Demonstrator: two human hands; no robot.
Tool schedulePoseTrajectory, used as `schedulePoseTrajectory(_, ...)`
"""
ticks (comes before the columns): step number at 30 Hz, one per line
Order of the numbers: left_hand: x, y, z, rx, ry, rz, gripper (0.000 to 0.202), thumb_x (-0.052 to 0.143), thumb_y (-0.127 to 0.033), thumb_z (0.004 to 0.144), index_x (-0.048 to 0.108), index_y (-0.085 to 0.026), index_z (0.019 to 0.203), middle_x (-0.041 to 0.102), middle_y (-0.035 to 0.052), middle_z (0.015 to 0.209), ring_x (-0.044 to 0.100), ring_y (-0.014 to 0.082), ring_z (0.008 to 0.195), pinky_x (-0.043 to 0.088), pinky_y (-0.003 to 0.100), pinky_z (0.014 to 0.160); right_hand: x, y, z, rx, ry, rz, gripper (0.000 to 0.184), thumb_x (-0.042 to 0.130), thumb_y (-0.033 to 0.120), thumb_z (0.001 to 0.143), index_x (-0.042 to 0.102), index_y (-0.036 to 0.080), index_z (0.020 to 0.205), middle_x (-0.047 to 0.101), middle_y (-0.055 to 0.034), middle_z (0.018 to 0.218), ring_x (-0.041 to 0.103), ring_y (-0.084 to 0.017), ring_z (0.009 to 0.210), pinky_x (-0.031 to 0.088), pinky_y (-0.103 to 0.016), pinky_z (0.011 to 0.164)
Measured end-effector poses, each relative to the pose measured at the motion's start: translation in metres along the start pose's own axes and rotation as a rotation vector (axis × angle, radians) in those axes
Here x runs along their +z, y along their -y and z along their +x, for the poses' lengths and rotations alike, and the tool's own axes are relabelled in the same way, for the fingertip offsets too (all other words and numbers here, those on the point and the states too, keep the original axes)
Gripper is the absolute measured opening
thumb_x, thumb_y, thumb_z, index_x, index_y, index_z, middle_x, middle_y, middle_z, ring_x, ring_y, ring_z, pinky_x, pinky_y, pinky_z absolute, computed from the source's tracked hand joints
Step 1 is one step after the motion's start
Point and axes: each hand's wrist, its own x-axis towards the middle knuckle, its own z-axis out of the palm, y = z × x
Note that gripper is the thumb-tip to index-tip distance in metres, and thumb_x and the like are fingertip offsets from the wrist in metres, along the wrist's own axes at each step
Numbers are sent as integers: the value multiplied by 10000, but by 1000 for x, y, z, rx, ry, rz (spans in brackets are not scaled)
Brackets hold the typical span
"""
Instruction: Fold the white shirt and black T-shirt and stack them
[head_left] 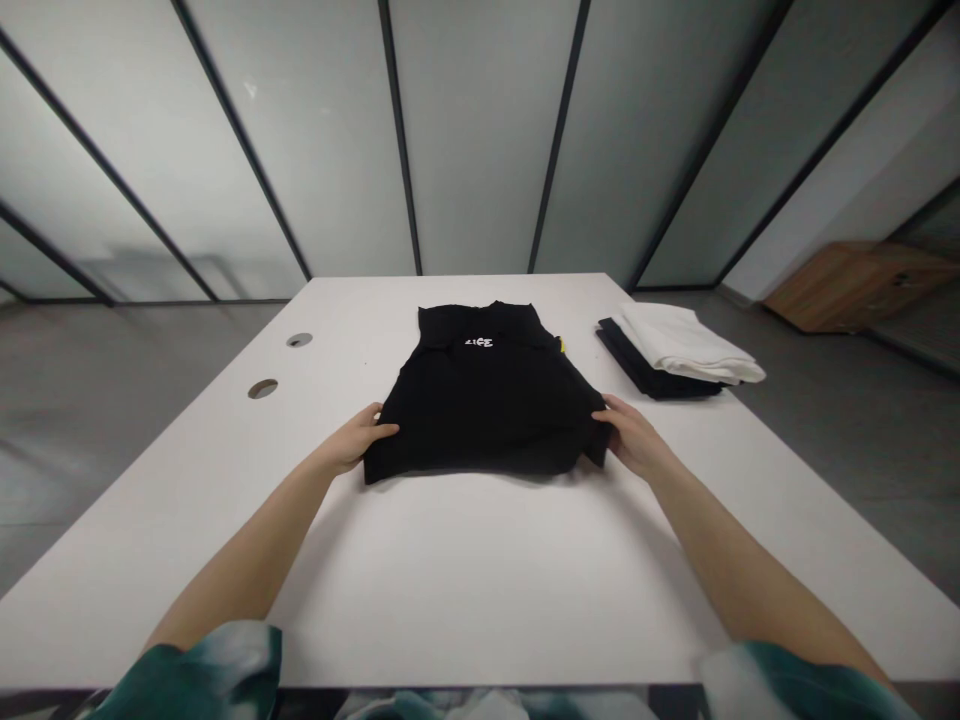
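Observation:
A black T-shirt [484,405] lies folded flat on the white table [465,570], with small white lettering near its far end. My left hand [356,438] grips the shirt's left edge, its fingers lying over the cloth. My right hand [628,435] holds the lower right corner between fingers and thumb. The shirt's near edge stays on the tabletop between my hands. Green-and-white patterned sleeves [217,670] cover both forearms near the bottom of the view.
A stack of folded clothes [671,352], white on black, lies at the table's right side. A small yellow item [562,346] peeks out beside the shirt. Two round cable holes [262,388] sit near the left edge. A wooden cabinet [855,285] stands beyond the table, right.

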Motion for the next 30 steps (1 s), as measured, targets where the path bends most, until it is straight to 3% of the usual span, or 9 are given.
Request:
schedulePoseTrajectory(3,-7,3,-4,-70,-17,120,536,801,-396,582,529,-207,1004,734,34,896,703,276,927,543,424,874,-14,0,-7,67,-3,-138,435,633,257,621,669,202,1051,728,-40,841,675,-216,800,505,-288,674)
schedulePoseTrajectory(7,-17,9,-7,-87,50,212,609,774,-464,613,517,-205,1101,741,57,912,713,289,889,553,427,818,-38,-4,-14,82,-51,-388,547,597,276,676,637,157,1208,522,56,495,503,-148,478,355,-252,485)
schedulePoseTrajectory(10,-23,8,-1,-18,-81,548,604,697,-516,692,541,-194,1179,734,79,922,706,316,911,540,445,822,-48,-5,-10,-35,-133,-564,384,579,339,725,692,145,1036,463,58,471,445,-137,451,326,-260,478)
schedulePoseTrajectory(13,-18,4,14,183,-282,984,568,572,-495,801,548,-158,1257,689,145,1112,648,335,1081,481,469,958,-37,-4,5,-241,-187,-725,316,536,366,776,691,166,966,599,-10,621,557,-173,575,435,-291,574)
schedulePoseTrajectory(16,4,-1,36,362,-203,1197,593,478,-482,874,520,-122,1343,585,182,1330,544,318,1253,401,435,1077,-3,-3,25,-419,-66,-908,358,499,371,832,685,175,1067,706,-99,950,653,-233,876,509,-343,800)
schedulePoseTrajectory(18,23,-2,51,373,-143,1271,664,450,-507,900,458,-98,1423,483,196,1457,445,325,1360,346,421,1127,24,-3,40,-499,23,-1062,440,460,407,884,655,163,1194,654,-147,1230,594,-272,1148,455,-382,988)
schedulePoseTrajectory(23,50,4,81,270,-181,1373,734,326,-584,955,301,-150,1548,222,152,1628,173,341,1502,216,472,1188,55,-14,65,-326,29,-1409,699,310,573,950,366,176,1523,269,-130,1616,221,-335,1482,233,-510,1167)
schedulePoseTrajectory(26,50,10,85,227,-176,1389,731,266,-618,961,293,-193,1556,209,120,1635,160,316,1508,179,471,1199,51,-24,66,-226,51,-1470,735,238,614,960,301,188,1556,227,-126,1630,192,-324,1494,186,-501,1183)
schedulePoseTrajectory(30,46,13,83,237,-180,1356,738,282,-621,957,295,-189,1555,206,119,1635,154,310,1510,167,464,1202,45,-33,60,-255,22,-1457,724,246,614,965,319,192,1549,240,-131,1625,206,-317,1491,190,-489,1182)
